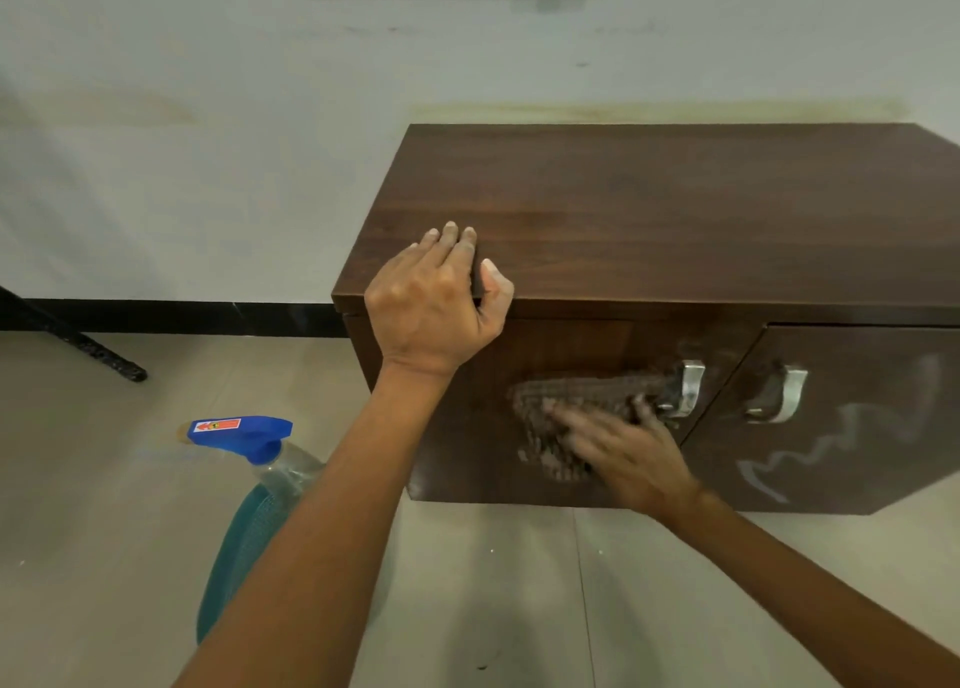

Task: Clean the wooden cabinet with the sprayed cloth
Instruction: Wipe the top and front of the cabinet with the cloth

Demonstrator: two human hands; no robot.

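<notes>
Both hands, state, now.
Left hand: open, resting on the cabinet top's front edge.
Right hand: open, though blurred, pressing the cloth against the left door.

Cabinet [675, 209]: is showing dark brown wood grain, with whitish smears streaking its right door. Cloth [566, 396]: is showing a brown-and-cream check. Handles [691, 388]: are gleaming silver. Spray bottle [249, 521]: is showing blue trigger, red label, teal liquid. Floor [130, 531]: is showing beige tiles.

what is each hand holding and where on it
Right hand presses the cloth flat on the cabinet door, no clear grip; left hand rests on the cabinet top's front edge.
</notes>
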